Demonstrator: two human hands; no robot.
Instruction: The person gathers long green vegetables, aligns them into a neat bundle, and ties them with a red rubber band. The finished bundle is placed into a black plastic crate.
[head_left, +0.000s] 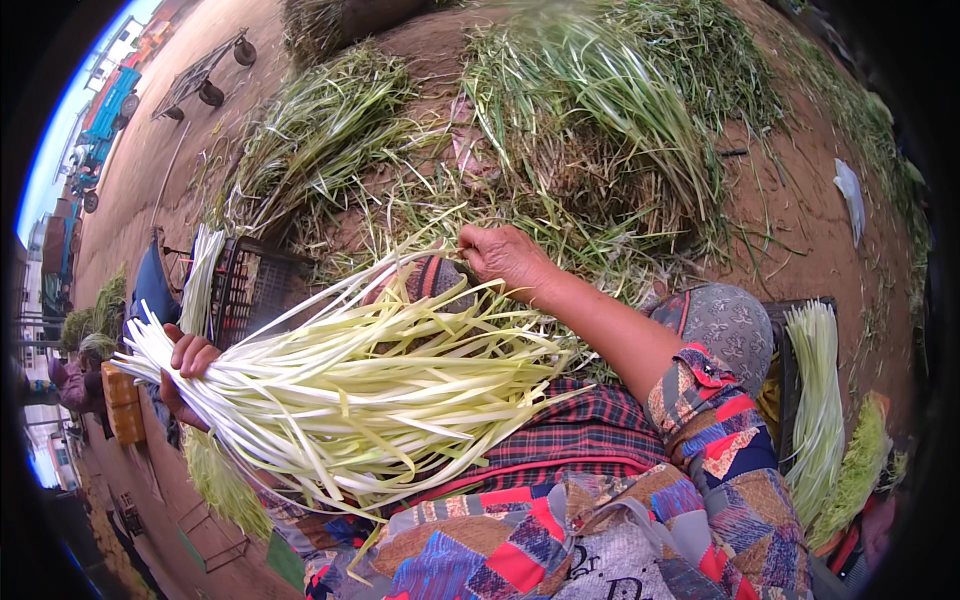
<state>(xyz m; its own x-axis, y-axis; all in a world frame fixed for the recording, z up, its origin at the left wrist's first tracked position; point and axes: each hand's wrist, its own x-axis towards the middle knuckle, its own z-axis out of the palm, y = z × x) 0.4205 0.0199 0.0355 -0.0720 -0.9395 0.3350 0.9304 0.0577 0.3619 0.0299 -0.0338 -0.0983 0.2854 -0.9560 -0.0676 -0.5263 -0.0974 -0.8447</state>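
Note:
My left hand (187, 371) grips a large bundle of blanched leafy stalks (360, 397) near its white ends. The pale yellow leaf ends spread to the right across my lap, over a checked apron (592, 431). My right hand (491, 255) is above the bundle, thumb and fingertips pinched together at the tip of a thin pale leaf. Beyond my hands lie heaps of green leafy stalks with brown roots (600, 142) and another green heap (322, 135), with loose trimmings scattered on the ground between them.
A black plastic crate (251, 281) stands at the left with pale stalks (201, 277) beside it. More pale stalks (814, 397) lie at the right by my knee. A white plastic bag (850, 196) is on the dirt. A person (75, 382), carts and a blue vehicle (109, 112) are farther left.

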